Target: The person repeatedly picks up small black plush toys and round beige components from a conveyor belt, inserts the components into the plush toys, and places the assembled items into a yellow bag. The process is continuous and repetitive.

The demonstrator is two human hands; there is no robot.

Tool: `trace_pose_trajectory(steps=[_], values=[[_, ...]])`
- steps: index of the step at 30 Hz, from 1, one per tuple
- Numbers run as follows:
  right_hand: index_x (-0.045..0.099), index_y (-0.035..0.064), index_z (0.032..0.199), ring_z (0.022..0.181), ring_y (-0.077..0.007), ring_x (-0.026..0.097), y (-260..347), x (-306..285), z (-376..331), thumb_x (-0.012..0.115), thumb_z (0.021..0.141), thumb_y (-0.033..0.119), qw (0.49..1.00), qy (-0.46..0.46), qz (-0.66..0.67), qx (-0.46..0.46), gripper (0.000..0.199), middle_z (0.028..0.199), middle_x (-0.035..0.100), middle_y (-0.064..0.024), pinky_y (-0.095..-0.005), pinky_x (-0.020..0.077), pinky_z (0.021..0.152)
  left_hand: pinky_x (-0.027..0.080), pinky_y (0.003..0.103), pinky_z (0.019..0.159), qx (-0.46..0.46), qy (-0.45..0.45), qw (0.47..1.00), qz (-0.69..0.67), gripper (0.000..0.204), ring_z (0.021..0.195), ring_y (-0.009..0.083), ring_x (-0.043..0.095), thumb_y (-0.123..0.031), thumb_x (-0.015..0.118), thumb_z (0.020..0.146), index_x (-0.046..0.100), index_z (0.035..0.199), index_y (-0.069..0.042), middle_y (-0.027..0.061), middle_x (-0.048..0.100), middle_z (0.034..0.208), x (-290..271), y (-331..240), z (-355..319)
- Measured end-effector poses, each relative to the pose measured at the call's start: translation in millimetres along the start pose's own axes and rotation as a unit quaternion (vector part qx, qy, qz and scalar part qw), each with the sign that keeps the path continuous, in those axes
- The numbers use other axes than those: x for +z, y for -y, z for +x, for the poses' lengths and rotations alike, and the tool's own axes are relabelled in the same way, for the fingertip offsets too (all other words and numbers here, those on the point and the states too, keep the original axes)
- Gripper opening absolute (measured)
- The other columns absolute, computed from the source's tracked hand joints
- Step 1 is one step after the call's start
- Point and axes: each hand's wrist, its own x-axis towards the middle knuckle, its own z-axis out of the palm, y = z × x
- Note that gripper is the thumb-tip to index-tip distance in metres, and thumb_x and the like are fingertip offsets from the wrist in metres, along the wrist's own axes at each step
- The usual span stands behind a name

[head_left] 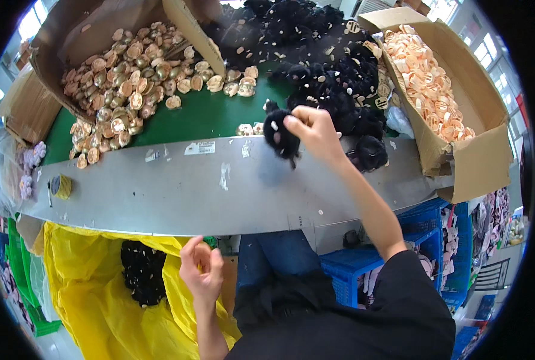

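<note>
Right hand [315,129] pinching a black fluffy pompom [279,137], held just over the grey counter [177,192]. Behind it, a pile of black pompoms [333,78]; to its right, a box of pale discs [435,90]. Left hand [201,270] low, fingers loosely curled and holding nothing, above a yellow bag [93,282].

The person wore a loose black top, the short sleeve ending around the right elbow so both forearms were bare. Blue denim jeans showed underneath, down between the arms. Neither the left hand [201,273] nor the right hand [313,133] had gloves on, and I couldn't spot any rings, watch or bracelets. Nails looked short and plain.
</note>
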Motion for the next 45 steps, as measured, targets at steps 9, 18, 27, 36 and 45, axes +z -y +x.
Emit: trace_pose_trajectory(steps=[9, 18, 27, 36, 45], values=[[0.068, -0.0019, 0.087, 0.059, -0.0053, 0.049, 56, 96, -149, 0.066, 0.094, 0.01, 0.966, 0.101, 0.23, 0.064, 0.014, 0.07, 0.058, -0.0018, -0.022, 0.0384, 0.053, 0.049, 0.028, 0.08, 0.012, -0.043, 0.995, -0.086, 0.019, 0.087, 0.02, 0.064, -0.002, 0.07, 0.087, 0.066, 0.105, 0.003, 0.0093, 0.066, 0.097, 37, -29, 14], [0.065, 0.0009, 0.096, 0.063, -0.0028, 0.042, 48, 102, -147, 0.074, 0.09, 0.013, 0.92, 0.252, 0.283, 0.098, 0.016, 0.073, 0.051, 0.0031, -0.0215, 0.0342, 0.054, 0.051, 0.037, 0.101, -0.271, -0.037, 0.875, -0.399, 0.044, 0.111, 0.0238, 0.066, 0.014, 0.068, 0.081, 0.061, 0.123, 0.004, 0.0151, 0.066, 0.122, 3, -47, 5], [0.061, 0.002, 0.091, 0.064, -0.002, 0.04, 63, 110, -157, 0.071, 0.093, 0.016, 0.881, 0.233, 0.388, 0.142, 0.017, 0.074, 0.05, 0.0043, -0.0215, 0.034, 0.055, 0.052, 0.04, 0.102, -0.295, -0.065, 0.838, -0.454, 0.054, 0.114, 0.0284, 0.065, -0.02, 0.076, 0.089, 0.054, 0.13, 0.006, 0.0186, 0.063, 0.126, -5, -30, -7], [0.063, -0.001, 0.092, 0.063, -0.0039, 0.042, 68, 115, -152, 0.069, 0.094, 0.021, 0.865, 0.26, 0.395, 0.164, 0.023, 0.07, 0.052, 0.0024, -0.0232, 0.0362, 0.055, 0.055, 0.035, 0.096, -0.308, -0.058, 0.889, -0.334, 0.051, 0.111, 0.0227, 0.065, -0.042, 0.043, 0.108, 0.048, 0.139, -0.002, 0.0114, 0.062, 0.128, -7, -35, -9], [0.061, -0.0014, 0.096, 0.073, -0.0002, 0.045, 67, 119, -155, 0.062, 0.095, 0.003, 0.856, 0.252, 0.404, 0.201, 0.005, 0.082, 0.052, 0.0051, -0.0184, 0.0395, 0.06, 0.052, 0.035, 0.102, -0.283, 0.01, 0.874, -0.396, 0.077, 0.118, 0.0238, 0.062, -0.044, 0.079, 0.085, 0.045, 0.143, -0.004, 0.0092, 0.06, 0.132, -3, -42, -17]])
